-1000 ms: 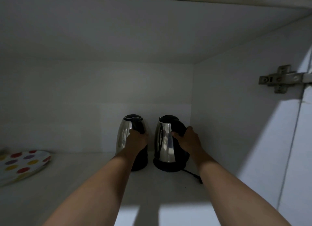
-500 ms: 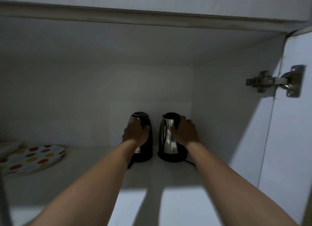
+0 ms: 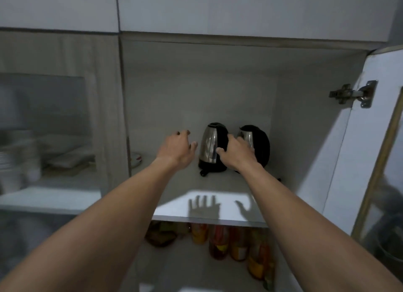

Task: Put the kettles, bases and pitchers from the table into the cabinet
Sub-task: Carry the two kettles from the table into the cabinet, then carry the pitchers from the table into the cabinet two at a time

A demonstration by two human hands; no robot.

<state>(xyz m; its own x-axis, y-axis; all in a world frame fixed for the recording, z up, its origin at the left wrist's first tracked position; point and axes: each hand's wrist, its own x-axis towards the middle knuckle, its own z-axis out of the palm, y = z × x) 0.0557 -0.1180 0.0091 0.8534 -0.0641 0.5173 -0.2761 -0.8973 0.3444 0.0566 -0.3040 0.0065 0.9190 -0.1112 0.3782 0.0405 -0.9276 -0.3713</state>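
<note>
Two steel-and-black kettles stand side by side on black bases at the back right of the open cabinet shelf [image 3: 209, 213]. The left kettle [image 3: 210, 146] is in plain view. The right kettle [image 3: 259, 143] is partly hidden behind my right hand [image 3: 236, 153]. That hand is in front of both kettles with its fingers spread, holding nothing. My left hand [image 3: 177, 148] hovers left of the left kettle, apart from it, fingers loose and empty. Both hands cast spread-finger shadows on the shelf's front.
The open cabinet door [image 3: 370, 139] with a metal hinge [image 3: 353, 94] stands at the right. A plate [image 3: 136, 158] lies at the shelf's left. Several jars and bottles [image 3: 218, 241] fill the shelf below. A glass-fronted cabinet [image 3: 43, 128] with stacked dishes is at the left.
Both hands have let go of the kettles and drawn back toward me with fingers spread. The view has pulled away from the cabinet, so the lower shelf now shows.
</note>
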